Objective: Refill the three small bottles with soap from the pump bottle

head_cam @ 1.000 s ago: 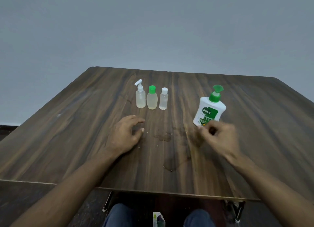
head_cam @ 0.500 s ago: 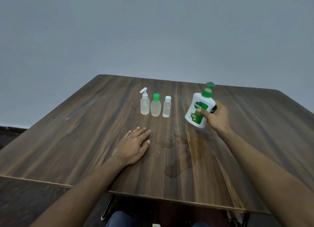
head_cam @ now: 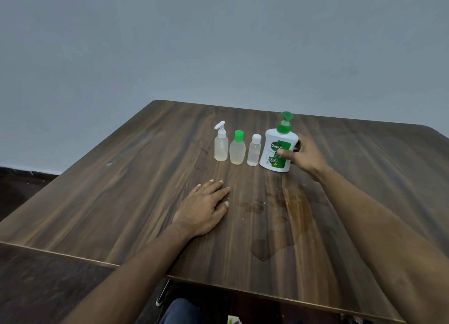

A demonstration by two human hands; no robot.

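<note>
Three small clear bottles stand in a row on the wooden table [head_cam: 121, 190]: a white-topped spray bottle [head_cam: 220, 144], a green-capped bottle [head_cam: 237, 151] and a white-capped bottle [head_cam: 254, 151]. All three are capped and upright. Right beside the white-capped one stands the white pump bottle [head_cam: 277, 144] with a green pump and green label. My right hand [head_cam: 306, 156] wraps around its right side, thumb across the label. My left hand [head_cam: 204, 207] lies flat on the table, palm down, in front of the row, holding nothing.
A wet patch [head_cam: 264, 248] and smears of liquid [head_cam: 252, 207] mark the tabletop between my arms. The table's near edge [head_cam: 218, 287] runs across the bottom; my knee [head_cam: 179, 311] shows below it. A plain grey wall stands behind.
My right hand took hold of the pump bottle and carried it left, setting it down next to the white-capped bottle. My left hand flattened onto the table.
</note>
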